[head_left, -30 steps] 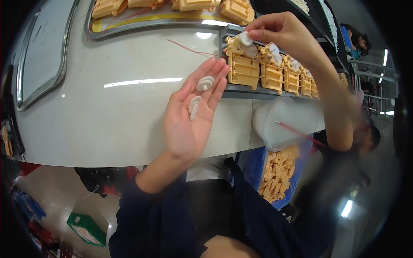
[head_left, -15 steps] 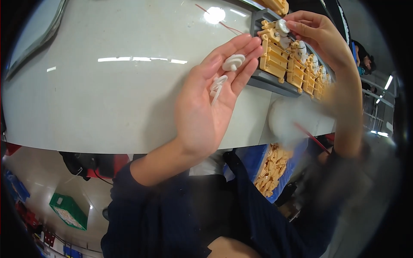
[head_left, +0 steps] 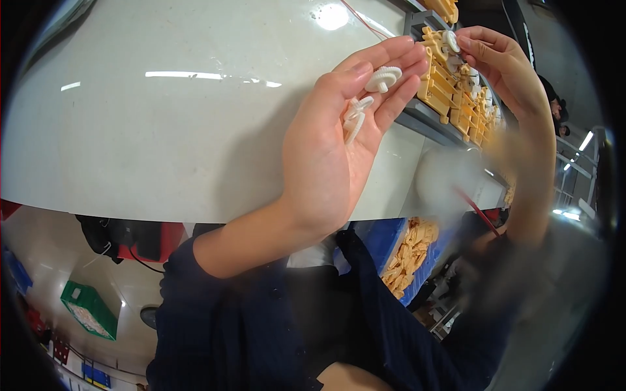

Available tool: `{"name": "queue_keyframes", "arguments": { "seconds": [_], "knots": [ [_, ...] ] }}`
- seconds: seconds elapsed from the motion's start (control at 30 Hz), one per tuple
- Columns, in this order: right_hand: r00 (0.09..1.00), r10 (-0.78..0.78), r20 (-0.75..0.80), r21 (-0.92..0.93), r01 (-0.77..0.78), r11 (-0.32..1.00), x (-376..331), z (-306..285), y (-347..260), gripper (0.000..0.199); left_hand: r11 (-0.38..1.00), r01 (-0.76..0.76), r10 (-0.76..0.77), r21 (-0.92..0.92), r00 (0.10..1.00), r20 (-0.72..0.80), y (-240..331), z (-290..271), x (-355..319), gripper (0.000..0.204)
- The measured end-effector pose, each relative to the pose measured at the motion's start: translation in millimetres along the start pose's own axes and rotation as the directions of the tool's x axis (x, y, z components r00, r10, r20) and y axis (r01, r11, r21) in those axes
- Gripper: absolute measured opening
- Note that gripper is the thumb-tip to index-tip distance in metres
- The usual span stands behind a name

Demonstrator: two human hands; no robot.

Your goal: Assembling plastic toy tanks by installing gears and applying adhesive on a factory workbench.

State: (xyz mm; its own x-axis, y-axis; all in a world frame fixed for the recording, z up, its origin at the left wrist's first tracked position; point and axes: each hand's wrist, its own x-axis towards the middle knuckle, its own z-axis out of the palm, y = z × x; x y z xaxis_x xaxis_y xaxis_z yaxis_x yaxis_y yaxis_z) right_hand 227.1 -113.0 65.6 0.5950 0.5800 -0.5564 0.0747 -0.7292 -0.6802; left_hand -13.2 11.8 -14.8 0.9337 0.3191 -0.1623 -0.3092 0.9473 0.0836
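My left hand point(head_left: 332, 143) is palm up and cupped, its fingers slightly curled. A toothed white plastic gear point(head_left: 383, 79) with a short shaft lies at the base of its fingers. Deeper in the palm rest smaller white gears point(head_left: 355, 120), overlapping so that their number is hard to tell. My right hand point(head_left: 499, 58) reaches to the far right, pinching a white gear point(head_left: 449, 41) between thumb and fingertips. That gear is against the top end of a yellow plastic housing point(head_left: 438, 85), the first in a row. Whether it is seated there I cannot tell.
A grey tray point(head_left: 427, 124) holds several yellow housings with white gears. A red wire point(head_left: 365, 19) lies on the white table point(head_left: 163, 143). Below the table edge are a blue bin point(head_left: 417, 287) of yellow parts and a green crate point(head_left: 88, 313) on the floor. A blurred patch covers the right side.
Both hands and the tray appear further right in the picture, as the whole view has shifted. The small gears in my left palm lie at a different angle. My right hand still pinches its gear.
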Motion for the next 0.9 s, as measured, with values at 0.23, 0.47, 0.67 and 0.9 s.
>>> {"name": "queue_keyframes", "arguments": {
  "seconds": [0.23,0.47,0.67,0.9],
  "knots": [
    [0.986,-0.090,-0.143,-0.476,0.011,0.880,-10,15,-12,0.018,1.000,0.011,-0.011,0.006,1.000,0.015,0,3,0,0.047],
    [0.641,-0.763,0.083,-0.627,0.629,0.460,-56,72,-42,0.027,0.978,0.162,-0.152,-0.128,0.985,0.081,5,7,-6,0.056],
    [0.600,-0.784,0.156,-0.666,0.650,0.365,-83,106,-33,0.036,0.945,0.324,-0.318,-0.043,0.942,0.111,0,14,-10,0.065],
    [0.619,-0.778,0.109,-0.780,0.538,0.319,-95,103,-23,0.035,0.932,0.359,-0.348,-0.044,0.923,0.166,-4,16,-8,0.066]
  ]
}}
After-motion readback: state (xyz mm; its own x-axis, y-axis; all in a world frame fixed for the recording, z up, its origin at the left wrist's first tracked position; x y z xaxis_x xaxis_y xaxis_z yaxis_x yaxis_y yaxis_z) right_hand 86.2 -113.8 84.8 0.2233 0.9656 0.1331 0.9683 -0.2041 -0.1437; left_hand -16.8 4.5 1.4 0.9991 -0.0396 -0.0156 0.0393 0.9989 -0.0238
